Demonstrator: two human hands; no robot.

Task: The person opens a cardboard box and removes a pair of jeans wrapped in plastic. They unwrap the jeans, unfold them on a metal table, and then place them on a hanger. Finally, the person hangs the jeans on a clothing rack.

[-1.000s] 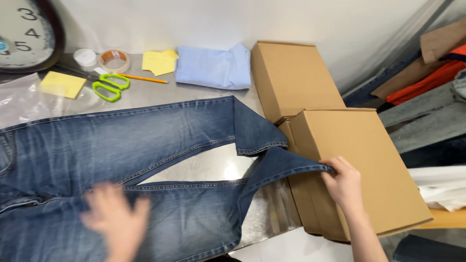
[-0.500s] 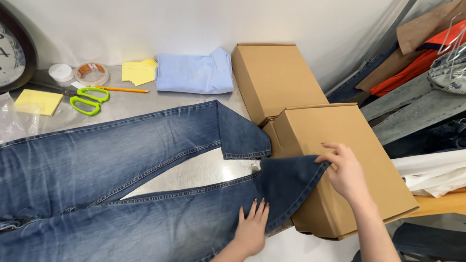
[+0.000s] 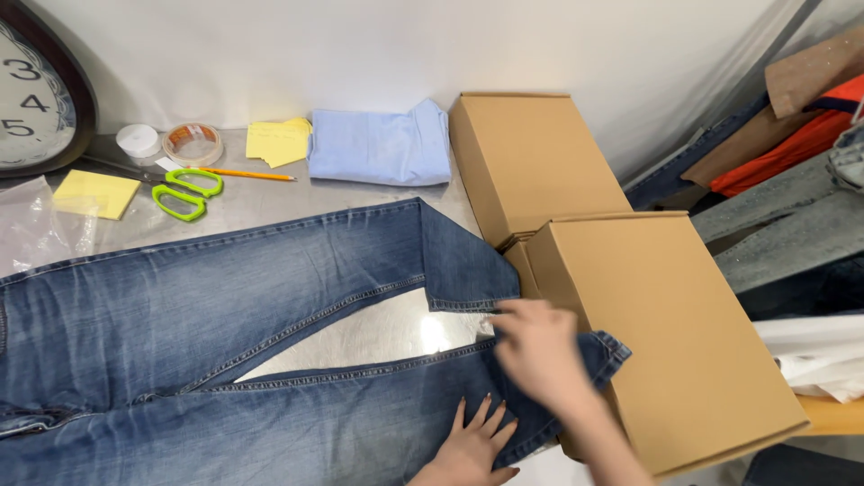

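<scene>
— So, where do the boxes sit?

— Two plain brown cardboard boxes, both closed, on the right side of the metal table (image 3: 378, 337). The far box (image 3: 526, 157) lies near the white wall (image 3: 450, 45); the near box (image 3: 661, 333) touches its front corner and reaches toward the table's edge. I see no label on either.

— And the jeans?

— The blue jeans (image 3: 207, 315) lie flat across the table, legs pointing right. The upper leg's hem stops just beside the far box. The lower leg's hem (image 3: 607, 346) rests against the near box.

— What are the hands doing?

— The left hand (image 3: 472, 445) presses flat on the lower leg, fingers spread, gripping nothing. The right hand (image 3: 540, 351) is over that leg near the hem; it is blurred, so I cannot tell whether it pinches the cloth.

— Anything else around?

— Along the wall: a folded light blue shirt (image 3: 382, 144), yellow sticky notes (image 3: 277, 141), an orange pencil (image 3: 247, 174), green-handled scissors (image 3: 184, 191), a roll of tape (image 3: 192, 142), a small white tub (image 3: 138, 139), another yellow pad (image 3: 94, 192), and part of a round clock (image 3: 36, 90). A clear plastic bag (image 3: 36, 229) lies at the left. Piled clothes (image 3: 792, 162) sit beyond the boxes.
</scene>
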